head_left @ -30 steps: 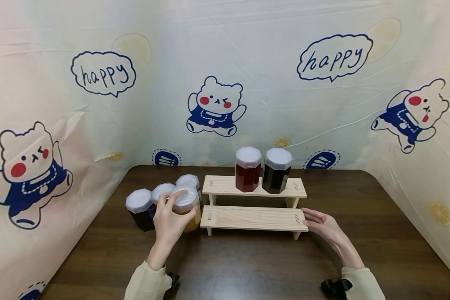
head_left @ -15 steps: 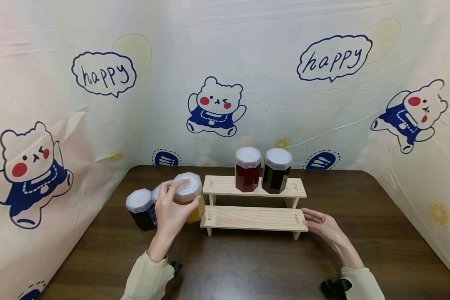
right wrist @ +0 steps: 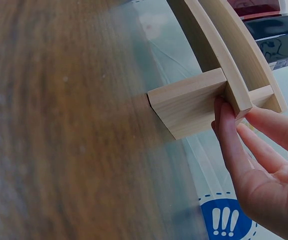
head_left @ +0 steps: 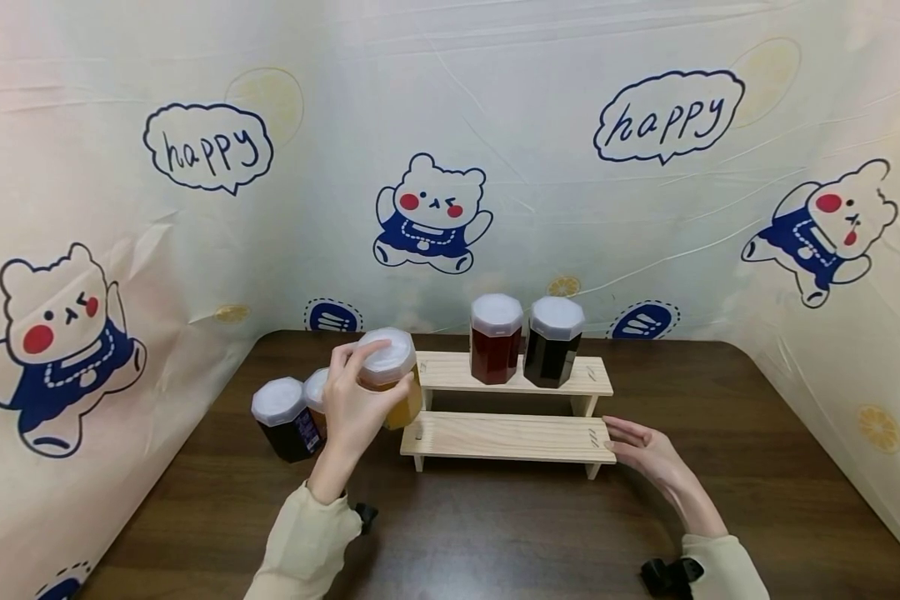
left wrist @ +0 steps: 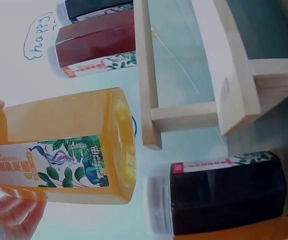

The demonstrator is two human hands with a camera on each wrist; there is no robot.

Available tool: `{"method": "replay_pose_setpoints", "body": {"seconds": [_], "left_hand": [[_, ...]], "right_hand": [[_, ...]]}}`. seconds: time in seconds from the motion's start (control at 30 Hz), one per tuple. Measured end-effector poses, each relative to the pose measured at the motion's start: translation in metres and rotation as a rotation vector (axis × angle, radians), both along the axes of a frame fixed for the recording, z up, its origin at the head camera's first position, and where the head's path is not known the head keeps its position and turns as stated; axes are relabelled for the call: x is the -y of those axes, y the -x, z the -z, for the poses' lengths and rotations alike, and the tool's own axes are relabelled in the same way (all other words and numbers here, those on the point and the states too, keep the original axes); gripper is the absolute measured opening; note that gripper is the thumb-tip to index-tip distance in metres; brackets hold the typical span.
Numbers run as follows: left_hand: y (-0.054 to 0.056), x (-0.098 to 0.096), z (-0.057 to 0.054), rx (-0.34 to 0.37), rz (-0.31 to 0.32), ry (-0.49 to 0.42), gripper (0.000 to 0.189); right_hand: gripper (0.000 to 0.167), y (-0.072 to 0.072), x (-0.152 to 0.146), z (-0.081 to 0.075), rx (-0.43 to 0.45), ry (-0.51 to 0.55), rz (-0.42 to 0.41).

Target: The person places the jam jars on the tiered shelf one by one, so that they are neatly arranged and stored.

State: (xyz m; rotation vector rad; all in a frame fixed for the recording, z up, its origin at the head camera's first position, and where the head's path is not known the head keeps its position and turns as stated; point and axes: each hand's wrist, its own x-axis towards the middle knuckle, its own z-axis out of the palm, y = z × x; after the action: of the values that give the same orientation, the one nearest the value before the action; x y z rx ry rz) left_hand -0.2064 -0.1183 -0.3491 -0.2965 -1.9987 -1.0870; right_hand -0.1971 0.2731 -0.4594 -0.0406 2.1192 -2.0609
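Note:
My left hand (head_left: 356,412) grips a jar of yellow liquid (head_left: 403,408) with a white octagonal lid and holds it off the table, just left of the two-tier wooden rack (head_left: 506,435). In the left wrist view the fingers and thumb are round the lid end of the yellow jar (left wrist: 58,135), and its label shows a peacock. My right hand (head_left: 656,458) pinches the right end of the rack's lower shelf between thumb and fingers. On the upper tier stand a dark red jar (head_left: 495,354) and a black jar (head_left: 552,354), side by side.
Left of the rack, a dark jar (head_left: 288,433) stands on the brown table (head_left: 495,533). An orange jar (head_left: 315,396) beside it is partly hidden by my left hand. A printed cloth (head_left: 307,225) hangs behind and at both sides.
My left hand has lifted the yellow jar off the table and moved it up and right toward the rack. My right hand stays on the shelf end.

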Motion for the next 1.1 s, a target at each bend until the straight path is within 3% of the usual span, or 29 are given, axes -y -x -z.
{"method": "replay_pose_setpoints", "body": {"seconds": [0.2,0.6,1.1], "left_hand": [[0.006,-0.007,-0.004,0.005,0.012,0.002,0.044],[0.018,-0.023,-0.011,0.080,0.062,-0.021,0.041],[0.042,-0.047,-0.013,0.086,0.073,-0.028,0.041]], "right_hand": [[0.060,0.000,-0.001,-0.001,0.012,-0.007,-0.001],[0.060,0.000,0.000,0.001,0.023,-0.022,0.015],[0.060,0.000,0.000,0.002,0.024,-0.014,0.019]]}}
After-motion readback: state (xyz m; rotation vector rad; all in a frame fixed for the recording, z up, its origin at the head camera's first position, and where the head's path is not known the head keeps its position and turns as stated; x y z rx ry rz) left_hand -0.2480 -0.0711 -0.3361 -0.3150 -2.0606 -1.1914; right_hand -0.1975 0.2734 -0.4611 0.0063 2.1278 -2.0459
